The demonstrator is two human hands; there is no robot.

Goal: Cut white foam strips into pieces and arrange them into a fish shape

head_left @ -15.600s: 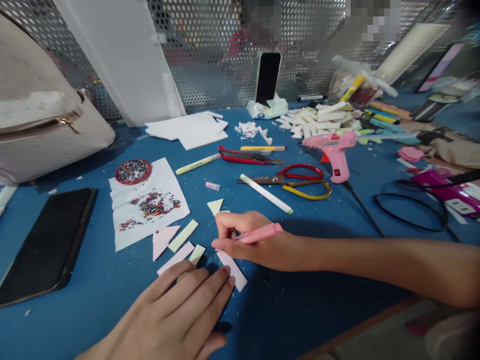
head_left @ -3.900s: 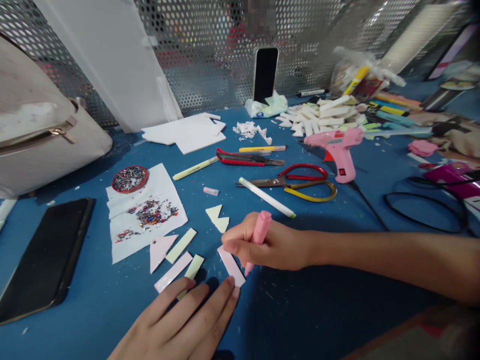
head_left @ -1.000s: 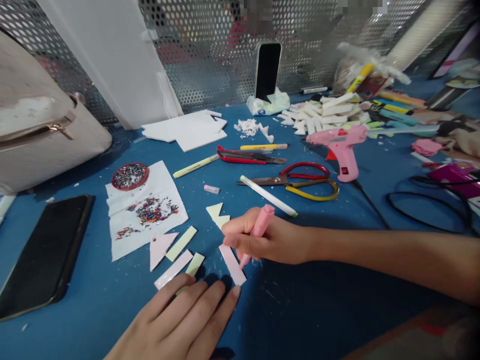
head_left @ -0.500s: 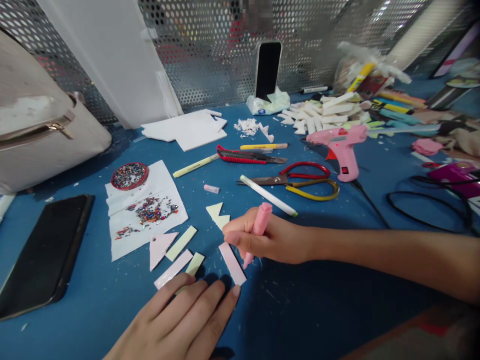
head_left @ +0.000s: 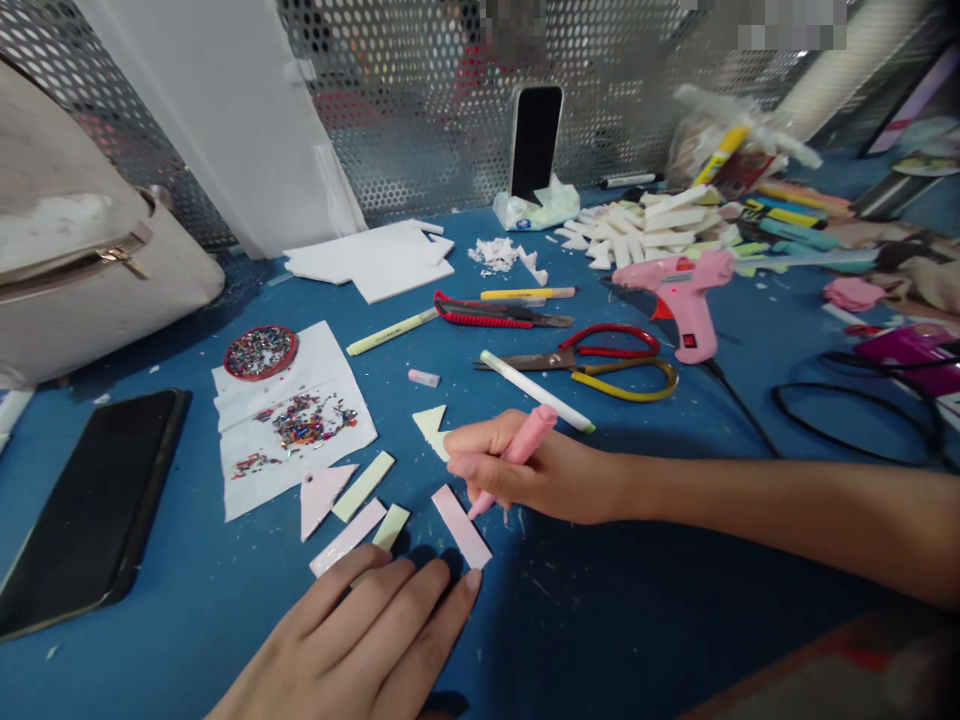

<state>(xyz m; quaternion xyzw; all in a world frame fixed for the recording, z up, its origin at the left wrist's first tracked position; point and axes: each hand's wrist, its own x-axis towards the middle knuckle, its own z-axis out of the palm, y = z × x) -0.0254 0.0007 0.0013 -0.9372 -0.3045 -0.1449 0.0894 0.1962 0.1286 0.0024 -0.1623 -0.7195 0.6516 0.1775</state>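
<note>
A pink marker is gripped in my right hand, its tip down at the right edge of a pink strip. My left hand lies flat with its fingers stretched out, one fingertip touching the strip's lower end. Just beyond those fingers are another pink strip, a short pale green strip partly under the hand, and a longer pale green strip. A pink triangle with a hole is beside them. My right fingers partly cover a notched pale green piece.
Beads lie on white paper beside a red-rimmed dish. Scissors, a red cutter, a white marker and a pink glue gun lie beyond my right hand. A black phone is at left.
The marker tip has moved left and up along the pink strip's edge, and the marker leans more. The strip's upper end has shifted slightly left. My left hand stays in place.
</note>
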